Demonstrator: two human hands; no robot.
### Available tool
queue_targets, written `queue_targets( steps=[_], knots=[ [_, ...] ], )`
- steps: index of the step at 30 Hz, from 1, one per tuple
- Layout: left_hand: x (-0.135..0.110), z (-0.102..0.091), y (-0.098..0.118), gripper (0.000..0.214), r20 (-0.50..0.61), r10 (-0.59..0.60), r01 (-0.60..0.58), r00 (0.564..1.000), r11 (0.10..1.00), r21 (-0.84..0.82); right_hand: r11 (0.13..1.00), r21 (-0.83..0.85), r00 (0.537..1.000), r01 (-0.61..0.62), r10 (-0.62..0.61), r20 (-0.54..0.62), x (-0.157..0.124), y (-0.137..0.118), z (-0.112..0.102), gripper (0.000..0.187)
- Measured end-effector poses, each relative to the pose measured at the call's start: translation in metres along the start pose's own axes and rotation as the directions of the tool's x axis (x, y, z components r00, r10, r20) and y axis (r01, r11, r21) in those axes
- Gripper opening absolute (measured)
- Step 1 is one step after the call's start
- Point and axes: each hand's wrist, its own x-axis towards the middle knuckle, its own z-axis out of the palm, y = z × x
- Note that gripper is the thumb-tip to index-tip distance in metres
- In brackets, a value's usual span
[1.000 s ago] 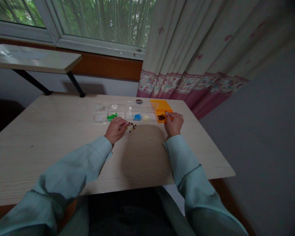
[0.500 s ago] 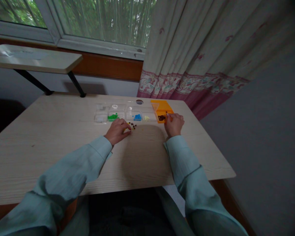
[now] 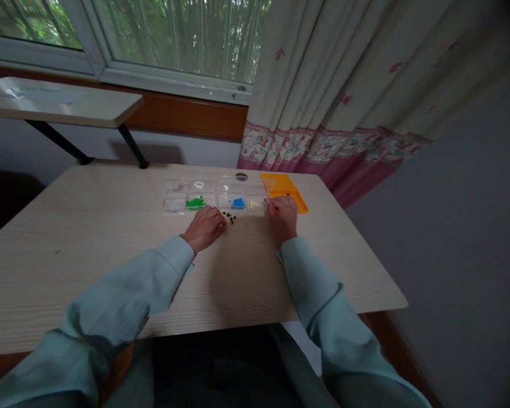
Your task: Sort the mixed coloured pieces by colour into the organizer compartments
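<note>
My left hand (image 3: 204, 226) rests on the wooden table (image 3: 89, 238) with fingers curled beside a small scatter of dark beads (image 3: 229, 216). My right hand (image 3: 283, 216) lies closed in front of an orange tray (image 3: 285, 187), its fingertips pinched on something too small to name. Behind both hands stands a clear compartment box (image 3: 215, 195) with green beads (image 3: 194, 202), blue beads (image 3: 238, 202) and pale yellow beads (image 3: 253, 204) in separate cells.
A second table top (image 3: 55, 102) on black legs stands at the back left under the window. A flowered curtain (image 3: 344, 96) hangs behind the table's far right corner. The table's right edge ends near the grey wall.
My right hand has moved left from the orange tray's dark beads to in front of the tray. My left hand has stayed by the loose dark beads, its fingers curling in.
</note>
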Motion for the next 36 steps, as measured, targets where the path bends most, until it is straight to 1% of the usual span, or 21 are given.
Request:
queue_targets(
  steps=[3, 6, 9, 11, 13, 16, 26, 31, 36],
  knots=[
    [0.000, 0.003, -0.003, 0.018, -0.038, -0.015, 0.015, 0.999, 1.000, -0.013, 0.990, 0.062, 0.990, 0.128, -0.131, 0.050, -0.005, -0.021, 0.001, 0.029],
    [0.001, 0.005, -0.005, 0.020, -0.097, -0.052, 0.048, 0.994, 0.998, -0.048, 0.958, 0.140, 0.958, 0.252, -0.267, 0.105, -0.012, -0.043, 0.004, 0.025],
    [0.001, 0.005, -0.006, 0.020, -0.122, -0.064, 0.055, 0.991, 0.996, -0.071, 0.921, 0.185, 0.924, 0.342, -0.366, 0.114, -0.020, -0.061, 0.007, 0.020],
    [0.001, 0.004, -0.005, 0.020, -0.125, -0.062, 0.051, 0.990, 0.995, -0.089, 0.902, 0.200, 0.906, 0.382, -0.409, 0.113, -0.026, -0.070, 0.008, 0.018],
    [0.002, 0.003, -0.005, 0.020, -0.129, -0.068, 0.054, 0.989, 0.992, -0.111, 0.895, 0.202, 0.899, 0.397, -0.423, 0.109, -0.030, -0.076, 0.010, 0.019],
    [0.002, 0.002, -0.005, 0.021, -0.137, -0.074, 0.053, 0.988, 0.987, -0.151, 0.904, 0.189, 0.909, 0.384, -0.406, 0.096, -0.033, -0.081, 0.010, 0.021],
    [0.003, 0.005, -0.013, 0.032, -0.133, -0.101, 0.062, 0.986, 0.961, -0.270, 0.923, 0.150, 0.926, 0.354, -0.369, 0.082, -0.034, -0.087, 0.014, 0.018],
    [0.004, 0.002, -0.012, 0.033, -0.118, -0.124, 0.076, 0.985, 0.935, -0.346, 0.913, 0.158, 0.916, 0.376, -0.391, 0.084, -0.036, -0.089, 0.014, 0.017],
    [0.005, -0.001, -0.011, 0.035, -0.099, -0.159, 0.105, 0.982, 0.905, -0.413, 0.901, 0.111, 0.894, 0.420, -0.432, 0.118, -0.036, -0.091, 0.011, 0.017]
  ],
)
